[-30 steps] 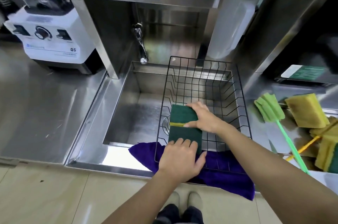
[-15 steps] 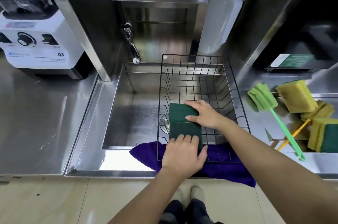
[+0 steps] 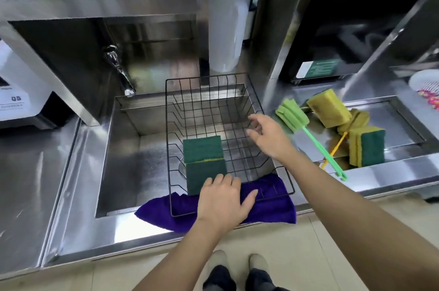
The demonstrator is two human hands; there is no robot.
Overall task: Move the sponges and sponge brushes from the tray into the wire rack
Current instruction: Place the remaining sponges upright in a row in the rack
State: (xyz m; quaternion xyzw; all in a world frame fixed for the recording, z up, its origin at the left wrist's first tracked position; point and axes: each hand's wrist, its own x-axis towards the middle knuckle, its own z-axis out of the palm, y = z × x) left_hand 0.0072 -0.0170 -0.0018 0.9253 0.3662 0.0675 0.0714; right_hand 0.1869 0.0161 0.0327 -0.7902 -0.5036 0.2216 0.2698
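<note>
Two green-topped sponges [image 3: 204, 162] lie side by side in the left part of the black wire rack [image 3: 256, 98], which spans the sink. My left hand [image 3: 224, 198] rests on the rack's near rim, fingertips touching the nearer sponge. My right hand [image 3: 268, 135] hovers open over the rack's right side, holding nothing. In the steel tray [image 3: 403, 112] on the right lie a green sponge brush [image 3: 306, 131] with a long green handle, a yellow sponge [image 3: 329, 107], a green-and-yellow sponge [image 3: 367, 147] on edge, and an orange-handled brush [image 3: 337, 145] partly buried.
A purple cloth [image 3: 268, 205] lies under the rack's near edge. The tap [image 3: 118, 69] hangs over the sink's back left. A white blender base [image 3: 16, 98] stands at far left. A steel post [image 3: 278, 72] rises between rack and tray.
My right hand has let go of the far sponge and lifted away to the right, fingers spread. My left hand stays at the rack's near rim. The camera view shifted right.
</note>
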